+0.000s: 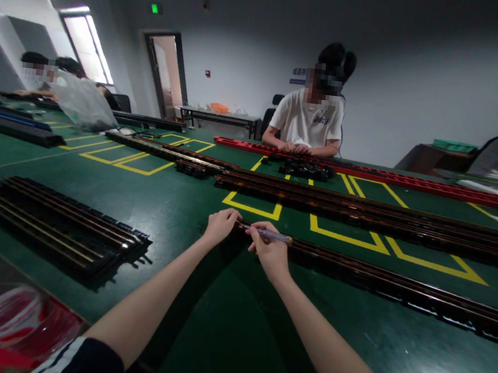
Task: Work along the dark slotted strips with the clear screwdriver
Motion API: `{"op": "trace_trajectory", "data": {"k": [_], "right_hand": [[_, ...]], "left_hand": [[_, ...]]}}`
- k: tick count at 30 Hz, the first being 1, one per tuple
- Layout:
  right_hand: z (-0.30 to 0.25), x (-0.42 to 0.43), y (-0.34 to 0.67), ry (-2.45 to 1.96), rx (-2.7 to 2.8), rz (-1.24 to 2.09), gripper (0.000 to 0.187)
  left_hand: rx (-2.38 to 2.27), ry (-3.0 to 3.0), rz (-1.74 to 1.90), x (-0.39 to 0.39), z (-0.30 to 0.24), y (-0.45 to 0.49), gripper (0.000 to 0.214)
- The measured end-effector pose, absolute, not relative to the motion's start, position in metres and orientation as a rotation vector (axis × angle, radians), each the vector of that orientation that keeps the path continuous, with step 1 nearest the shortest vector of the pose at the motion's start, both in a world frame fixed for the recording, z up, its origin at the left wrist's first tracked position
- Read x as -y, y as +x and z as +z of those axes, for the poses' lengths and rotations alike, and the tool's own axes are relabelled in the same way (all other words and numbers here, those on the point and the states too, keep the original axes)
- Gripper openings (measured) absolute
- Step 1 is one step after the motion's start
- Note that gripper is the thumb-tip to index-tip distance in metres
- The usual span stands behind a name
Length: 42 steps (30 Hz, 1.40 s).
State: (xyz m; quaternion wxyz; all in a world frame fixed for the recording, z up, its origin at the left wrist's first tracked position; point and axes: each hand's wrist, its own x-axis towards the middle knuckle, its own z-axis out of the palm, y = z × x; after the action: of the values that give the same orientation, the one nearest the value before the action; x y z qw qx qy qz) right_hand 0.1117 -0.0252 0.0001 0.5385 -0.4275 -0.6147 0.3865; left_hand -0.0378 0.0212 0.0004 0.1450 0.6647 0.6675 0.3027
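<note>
A long dark rail (pixel 383 280) with brass-coloured strips lies across the green table (pixel 230 335) in front of me. My left hand (pixel 221 224) is closed over the rail's left end. Just to its right, my right hand (pixel 271 251) grips a slim clear-handled screwdriver (pixel 270 234), held level along the top of the rail with its tip pointing left toward my left hand.
More long rails (pixel 364 213) lie further back, and a stack of them (pixel 45 222) is at my left. A red rail (pixel 368 174) and small black parts (pixel 305 169) lie before a seated person in a white shirt (pixel 310 121). Other people sit at the far left and right. A plastic bottle (pixel 10 317) lies near my left elbow.
</note>
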Motion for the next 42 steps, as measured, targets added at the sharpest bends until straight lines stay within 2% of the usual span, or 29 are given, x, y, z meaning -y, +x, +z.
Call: {"op": "trace_trajectory", "data": {"k": [5,42], "right_hand": [[0.002,0.0267,0.1124,-1.031,1.522,0.933,0.012],[-0.0032,0.0284,0.1137,-1.011,1.554,0.809,0.016]], "left_hand": [[-1.957,1.909,0.84,-0.022,-0.0001,-0.0372,0.036],[-1.958,1.913,0.801,-0.0192,0.0047,-0.0351,0.036]]}}
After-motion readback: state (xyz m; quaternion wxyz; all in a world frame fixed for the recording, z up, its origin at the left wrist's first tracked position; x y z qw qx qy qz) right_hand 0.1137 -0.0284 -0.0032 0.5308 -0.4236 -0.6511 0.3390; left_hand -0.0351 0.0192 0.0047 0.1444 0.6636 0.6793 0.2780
